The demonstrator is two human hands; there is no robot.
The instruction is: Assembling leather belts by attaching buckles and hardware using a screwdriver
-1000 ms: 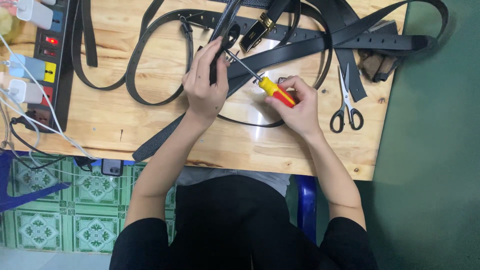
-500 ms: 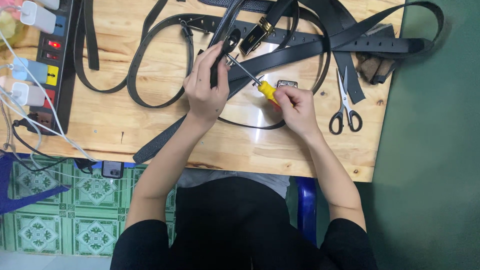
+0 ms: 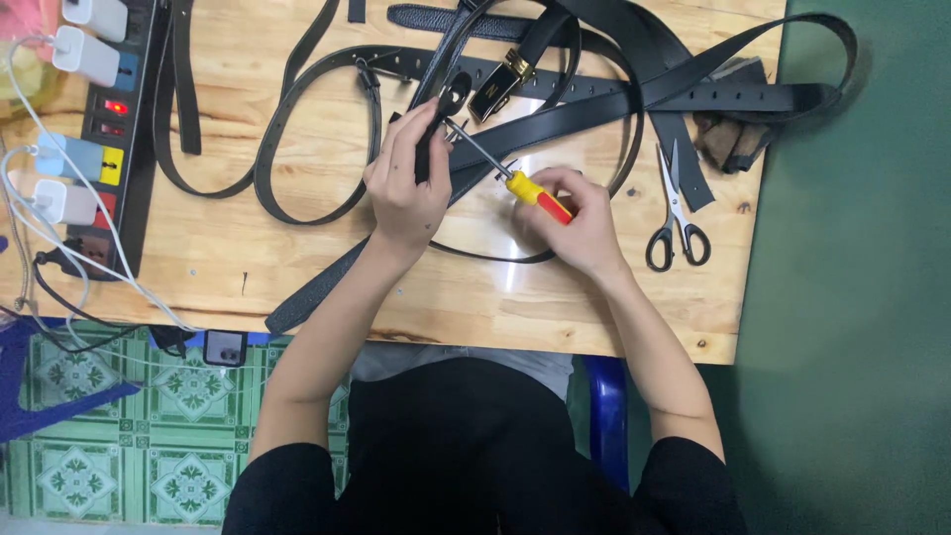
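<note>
My left hand (image 3: 404, 186) pinches the end of a black leather belt (image 3: 332, 277) near its buckle part (image 3: 454, 99), holding it just above the wooden table (image 3: 297, 248). My right hand (image 3: 580, 220) grips a screwdriver (image 3: 530, 188) by its yellow and red handle. The metal shaft points up and left, and its tip meets the belt end beside my left fingers. The strap runs from my left hand down toward the table's front edge.
Several more black belts (image 3: 594, 99) lie tangled across the back of the table, one with a gold buckle (image 3: 503, 77). Black-handled scissors (image 3: 676, 220) lie to the right. A power strip (image 3: 109, 129) with white chargers runs along the left edge.
My right hand has turned on the screwdriver handle and shifted slightly left. The left hand keeps the same hold on the belt end.
</note>
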